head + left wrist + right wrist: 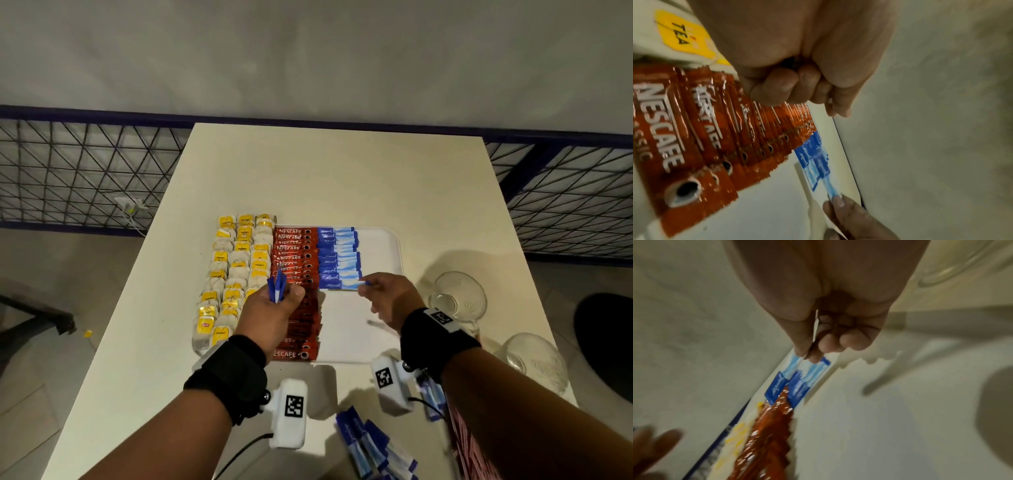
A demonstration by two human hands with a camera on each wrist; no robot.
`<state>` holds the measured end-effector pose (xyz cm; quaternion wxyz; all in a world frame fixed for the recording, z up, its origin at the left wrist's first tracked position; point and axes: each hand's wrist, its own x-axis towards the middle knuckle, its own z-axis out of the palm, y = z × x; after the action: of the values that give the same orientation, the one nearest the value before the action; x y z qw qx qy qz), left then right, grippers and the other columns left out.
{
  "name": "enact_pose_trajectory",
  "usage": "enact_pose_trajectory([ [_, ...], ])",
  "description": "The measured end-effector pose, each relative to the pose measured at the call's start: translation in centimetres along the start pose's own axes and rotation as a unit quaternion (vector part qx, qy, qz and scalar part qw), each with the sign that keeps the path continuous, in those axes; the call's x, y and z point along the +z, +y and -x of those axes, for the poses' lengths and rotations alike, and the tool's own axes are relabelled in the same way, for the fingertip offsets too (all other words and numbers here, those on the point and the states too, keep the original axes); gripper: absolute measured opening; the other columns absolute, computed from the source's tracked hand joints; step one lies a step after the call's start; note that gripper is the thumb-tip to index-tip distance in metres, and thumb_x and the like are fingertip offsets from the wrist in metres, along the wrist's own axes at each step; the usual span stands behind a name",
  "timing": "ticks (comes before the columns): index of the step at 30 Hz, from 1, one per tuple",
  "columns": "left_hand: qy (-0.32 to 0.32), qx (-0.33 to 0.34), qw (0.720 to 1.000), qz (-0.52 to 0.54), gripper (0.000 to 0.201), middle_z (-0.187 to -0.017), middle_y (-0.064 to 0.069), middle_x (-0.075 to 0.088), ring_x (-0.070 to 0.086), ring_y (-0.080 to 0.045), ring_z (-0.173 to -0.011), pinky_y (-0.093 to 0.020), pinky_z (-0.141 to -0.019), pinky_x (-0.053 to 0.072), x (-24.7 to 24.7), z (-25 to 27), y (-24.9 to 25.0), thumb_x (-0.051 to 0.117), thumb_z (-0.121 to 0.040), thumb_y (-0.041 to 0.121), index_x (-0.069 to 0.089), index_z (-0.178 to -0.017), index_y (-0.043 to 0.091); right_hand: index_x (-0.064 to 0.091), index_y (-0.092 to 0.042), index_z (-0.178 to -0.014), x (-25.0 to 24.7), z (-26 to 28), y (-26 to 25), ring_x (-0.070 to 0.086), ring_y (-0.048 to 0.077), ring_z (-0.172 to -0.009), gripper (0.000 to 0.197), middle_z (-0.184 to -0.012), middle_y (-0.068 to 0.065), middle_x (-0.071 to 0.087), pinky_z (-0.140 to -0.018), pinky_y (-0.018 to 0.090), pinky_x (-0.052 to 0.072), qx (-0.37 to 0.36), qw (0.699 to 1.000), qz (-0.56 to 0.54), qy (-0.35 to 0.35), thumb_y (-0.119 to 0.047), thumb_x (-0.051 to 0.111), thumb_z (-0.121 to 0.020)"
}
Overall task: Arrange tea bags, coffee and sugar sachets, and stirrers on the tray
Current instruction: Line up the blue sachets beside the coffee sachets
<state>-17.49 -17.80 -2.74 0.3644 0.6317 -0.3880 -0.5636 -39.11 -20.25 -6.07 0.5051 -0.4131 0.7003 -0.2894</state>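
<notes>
A white tray (380, 246) on the table carries three columns: yellow-tagged tea bags (233, 270) at left, red Nescafe coffee sachets (294, 253) in the middle, blue sugar sachets (337, 257) at right. My left hand (274, 308) hovers over the coffee column and grips a bundle of blue sugar sachets (276, 287) that stick up out of the fist. My right hand (383, 291) pinches one blue sugar sachet (356, 285) by its right end, at the near end of the sugar column. The same sachet (813, 369) shows under thumb and finger in the right wrist view.
Two glass cups (459, 298) (534, 363) stand right of the tray. Loose blue sachets (373, 445) lie on the table's near edge, with pink-striped packets (469, 442) beside my right forearm. A wire fence (85, 171) runs behind the table.
</notes>
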Motion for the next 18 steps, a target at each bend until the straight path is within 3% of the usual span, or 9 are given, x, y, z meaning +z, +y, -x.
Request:
enact_pose_trajectory([
  [3,0.006,0.005,1.0,-0.017,0.018,-0.04,0.015,0.044,0.035,-0.006,-0.047,-0.028,-0.052,0.032,-1.2,-0.5,-0.5,0.066,-0.09,0.029,0.057,-0.076,0.021,0.071,-0.009,-0.096,-0.9,-1.7,1.3,0.051,0.02,-0.066,0.012,-0.069,-0.002,0.059,-0.068,0.026,0.042,0.001,0.995,0.102,0.007,-0.017,0.068,-0.087],
  [6,0.005,0.008,1.0,-0.029,0.015,-0.04,0.015,0.045,0.036,-0.005,-0.046,-0.028,-0.051,0.032,-1.8,-0.7,-1.0,0.065,-0.09,0.031,0.062,-0.084,0.017,0.069,-0.01,-0.1,-0.8,-2.2,1.1,0.054,0.017,-0.084,0.016,-0.086,0.0,0.061,-0.08,0.024,0.041,-0.006,0.981,0.192,-0.007,-0.021,0.067,-0.088],
  [11,0.006,0.001,1.0,-0.023,0.02,-0.04,0.014,0.046,0.037,-0.005,-0.046,-0.028,-0.051,0.032,-1.9,-1.1,-1.8,0.066,-0.088,0.033,0.062,-0.087,0.013,0.06,-0.02,-0.089,0.1,-2.8,0.5,0.057,0.018,-0.083,0.012,-0.089,0.002,0.066,-0.073,0.021,0.038,0.015,0.98,0.197,0.021,-0.025,0.07,-0.085],
  [15,0.006,-0.005,1.0,-0.019,0.032,-0.05,0.011,0.055,0.045,-0.011,-0.051,-0.031,-0.055,0.037,-2.0,-1.5,-2.2,0.068,-0.086,0.04,0.066,-0.093,0.009,0.062,-0.019,-0.093,0.6,-3.0,0.1,0.061,0.021,-0.093,0.013,-0.102,0.004,0.069,-0.074,0.019,0.039,0.04,0.975,0.215,0.034,-0.03,0.067,-0.087],
  [16,0.009,-0.006,1.0,-0.02,0.031,-0.049,0.012,0.054,0.044,-0.01,-0.051,-0.03,-0.055,0.037,-2.0,-1.4,-2.2,0.067,-0.087,0.039,0.066,-0.095,0.009,0.063,-0.018,-0.095,0.6,-3.0,0.0,0.061,0.021,-0.092,0.014,-0.102,0.004,0.068,-0.07,0.016,0.04,0.043,0.976,0.209,0.038,-0.029,0.067,-0.088],
  [18,0.007,-0.007,1.0,-0.021,0.026,-0.046,0.014,0.052,0.043,-0.007,-0.05,-0.029,-0.054,0.035,-1.8,-1.2,-2.0,0.066,-0.088,0.035,0.067,-0.094,0.01,0.064,-0.015,-0.099,0.6,-2.8,-0.2,0.056,0.019,-0.083,0.014,-0.101,0.005,0.065,-0.049,0.004,0.036,0.048,0.98,0.189,0.043,-0.026,0.066,-0.089],
])
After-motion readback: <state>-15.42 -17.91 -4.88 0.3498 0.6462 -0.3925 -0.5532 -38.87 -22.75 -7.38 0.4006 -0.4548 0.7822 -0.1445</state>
